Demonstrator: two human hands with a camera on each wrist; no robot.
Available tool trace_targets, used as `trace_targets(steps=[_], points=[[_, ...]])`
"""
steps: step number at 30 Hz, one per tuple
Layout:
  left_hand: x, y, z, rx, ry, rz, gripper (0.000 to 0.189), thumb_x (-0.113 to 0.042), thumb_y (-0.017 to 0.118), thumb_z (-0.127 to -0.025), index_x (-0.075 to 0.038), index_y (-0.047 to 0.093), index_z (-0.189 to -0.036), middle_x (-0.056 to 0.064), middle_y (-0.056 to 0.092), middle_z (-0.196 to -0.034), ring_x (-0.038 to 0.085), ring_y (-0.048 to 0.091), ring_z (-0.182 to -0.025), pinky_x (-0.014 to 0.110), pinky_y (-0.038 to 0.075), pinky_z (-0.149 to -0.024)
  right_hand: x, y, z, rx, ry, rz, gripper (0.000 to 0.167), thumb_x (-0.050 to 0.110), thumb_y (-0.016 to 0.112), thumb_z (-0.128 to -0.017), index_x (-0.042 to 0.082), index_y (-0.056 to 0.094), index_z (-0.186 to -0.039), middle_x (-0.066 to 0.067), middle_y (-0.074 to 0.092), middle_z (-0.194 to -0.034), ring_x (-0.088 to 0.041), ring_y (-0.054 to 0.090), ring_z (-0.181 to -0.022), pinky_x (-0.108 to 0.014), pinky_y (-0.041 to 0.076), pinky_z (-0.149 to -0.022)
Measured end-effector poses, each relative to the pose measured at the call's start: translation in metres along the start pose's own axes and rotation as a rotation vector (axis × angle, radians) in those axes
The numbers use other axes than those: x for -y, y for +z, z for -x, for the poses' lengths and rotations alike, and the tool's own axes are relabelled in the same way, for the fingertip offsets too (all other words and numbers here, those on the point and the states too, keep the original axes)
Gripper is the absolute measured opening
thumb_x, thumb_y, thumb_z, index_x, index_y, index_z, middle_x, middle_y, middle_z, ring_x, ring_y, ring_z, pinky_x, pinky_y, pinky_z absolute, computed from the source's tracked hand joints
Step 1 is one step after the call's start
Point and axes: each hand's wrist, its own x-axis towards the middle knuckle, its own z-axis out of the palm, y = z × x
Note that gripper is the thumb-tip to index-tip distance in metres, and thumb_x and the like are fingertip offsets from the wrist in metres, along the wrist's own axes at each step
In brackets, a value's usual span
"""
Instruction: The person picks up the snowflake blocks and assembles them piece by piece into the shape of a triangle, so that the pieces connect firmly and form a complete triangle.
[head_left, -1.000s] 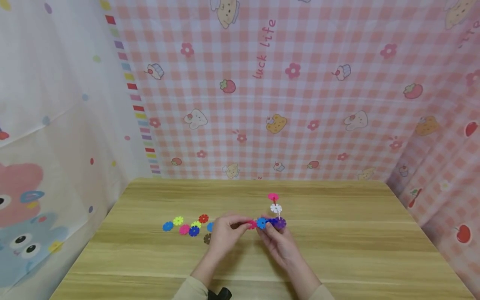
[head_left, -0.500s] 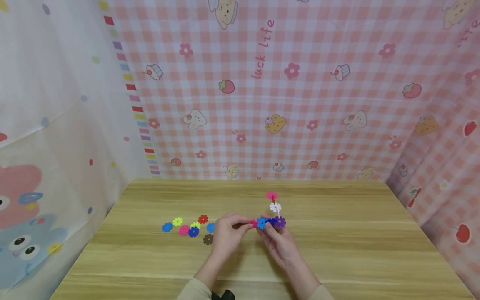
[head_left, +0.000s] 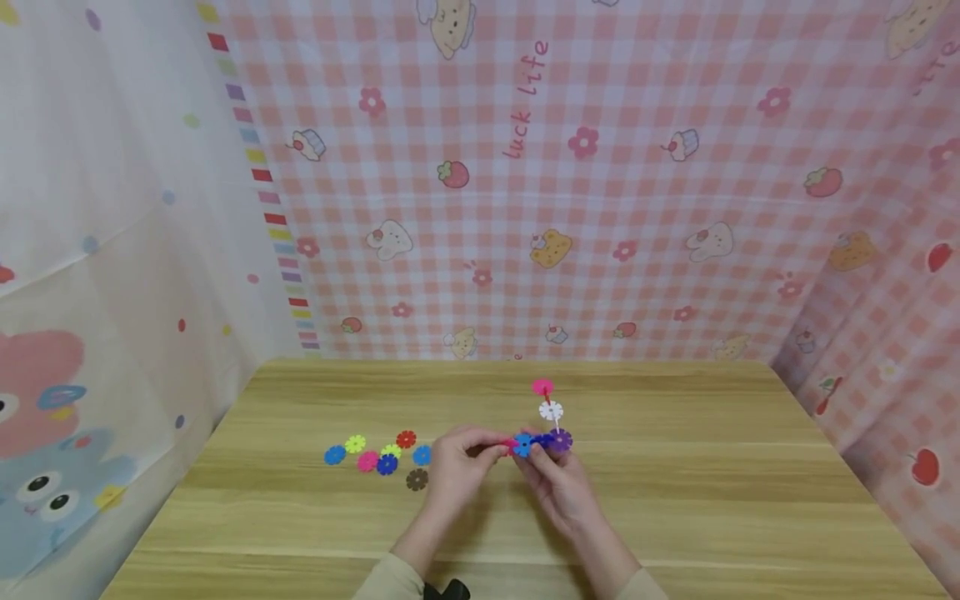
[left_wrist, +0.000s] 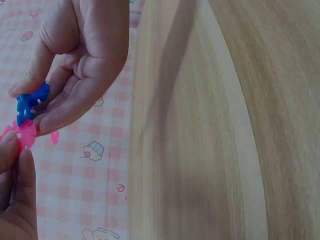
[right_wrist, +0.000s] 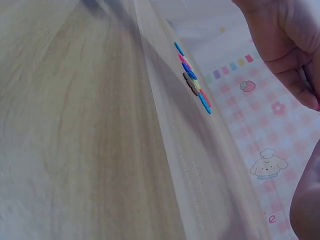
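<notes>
While the pink disc (head_left: 509, 447) touches the light blue disc (head_left: 522, 444) above the tabletop (head_left: 675, 483), roughly midway between its left and right edges, the step in hand is judged to be a joining of slotted rims; whether the slots are fully engaged cannot be told. Pink disc: pinched between thumb and fingers of the left hand (head_left: 456, 471). Light blue disc: near end of a chain of discs (head_left: 559, 437), gripped by thumb and fingers of the right hand (head_left: 561, 490). Remainder of chain: dark blue disc (head_left: 543, 440), purple disc (head_left: 560, 439), then a branch toward the back edge bearing a white disc (head_left: 551, 411), a thin red piece (head_left: 547, 397) and a pink end disc (head_left: 543, 387). Next move, by judgement: calls for slot squared to slot, firm pressure from the left hand, and a steady right hand, lest the branch twist. Loose stock, flat on the tabletop toward its left edge: blue disc (head_left: 334, 455), two yellow discs (head_left: 356, 444), pink loose disc (head_left: 367, 462), navy disc (head_left: 387, 464), red disc (head_left: 406, 439), sky-blue disc (head_left: 422, 455), brown disc (head_left: 417, 479). Behind the back edge: pink checked curtain (head_left: 637, 192).
</notes>
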Motion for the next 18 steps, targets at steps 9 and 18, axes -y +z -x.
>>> trace_targets(steps=[9,18], points=[[0.005,-0.009,-0.001,0.043,-0.025,0.042,0.012,-0.004,0.079,-0.083,-0.003,0.076,-0.094,0.004,0.073,-0.089,0.018,0.068,-0.081,0.025,0.057,-0.074,-0.0013,0.0003,0.0007,0.016,-0.03,0.02,0.029,-0.006,0.048,-0.1,0.011,0.071,-0.108,-0.005,0.064,-0.113,-0.015,0.065,-0.106,-0.03,0.046,-0.101],[0.0027,-0.0073,-0.0005,-0.011,-0.029,-0.016,0.009,-0.007,0.08,-0.082,-0.008,0.077,-0.09,0.0,0.073,-0.085,0.014,0.066,-0.078,0.025,0.056,-0.072,-0.0051,-0.0041,-0.0004,0.085,-0.04,0.111,0.04,-0.01,0.055,-0.095,0.018,0.064,-0.123,-0.006,0.062,-0.118,-0.016,0.062,-0.111,-0.032,0.044,-0.105]])
